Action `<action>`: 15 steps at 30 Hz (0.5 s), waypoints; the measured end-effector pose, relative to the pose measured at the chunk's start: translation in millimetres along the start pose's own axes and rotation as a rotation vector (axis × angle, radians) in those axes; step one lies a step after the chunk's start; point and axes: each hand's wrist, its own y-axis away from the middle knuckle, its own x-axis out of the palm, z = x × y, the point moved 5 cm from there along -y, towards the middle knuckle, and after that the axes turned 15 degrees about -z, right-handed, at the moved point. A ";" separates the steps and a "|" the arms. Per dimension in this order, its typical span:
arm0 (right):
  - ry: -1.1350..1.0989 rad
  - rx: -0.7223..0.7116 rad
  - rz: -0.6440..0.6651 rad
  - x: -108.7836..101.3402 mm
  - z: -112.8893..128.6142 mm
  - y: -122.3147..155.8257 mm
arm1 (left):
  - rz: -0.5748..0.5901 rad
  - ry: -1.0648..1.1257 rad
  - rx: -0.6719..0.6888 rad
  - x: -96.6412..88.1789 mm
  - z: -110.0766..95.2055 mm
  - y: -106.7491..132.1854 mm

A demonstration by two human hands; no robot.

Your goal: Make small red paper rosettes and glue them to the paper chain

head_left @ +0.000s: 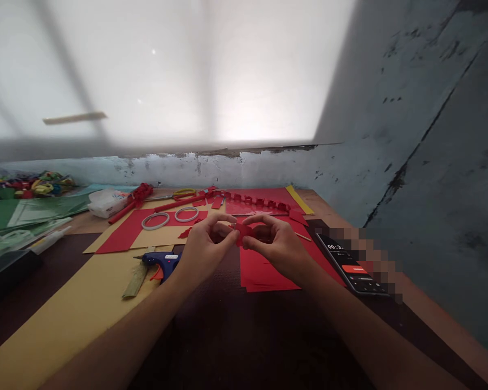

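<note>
A small piece of red paper [244,233] is held up between both hands over the middle of the table. My left hand [211,238] pinches its left side with thumb and fingers. On the other side, my right hand [270,238] grips it with the thumb in front. The fingers hide part of the piece, so its full shape cannot be made out. Below and to the right lie red paper sheets [264,273]. Close to my left wrist rests a blue glue gun [162,260], partly covered by the forearm.
Two tape rolls [155,221] lie on red and yellow paper. Behind are yellow-handled scissors [183,194], a row of curled red pieces [260,201] and a yellow strip [299,199]. A phone [352,268] lies right; green sheets [32,211] are left. A wall stands behind.
</note>
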 end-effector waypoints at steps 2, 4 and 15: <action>0.000 -0.001 0.029 1.4 -1.7 0.6 | 0.015 0.005 0.007 0.7 1.6 -0.5; 0.013 0.010 0.047 2.6 -3.5 1.2 | 0.027 0.003 0.011 0.9 2.8 -0.7; -0.016 -0.006 -0.032 0.0 -1.7 -1.5 | 0.002 0.007 -0.052 -0.7 7.9 -4.6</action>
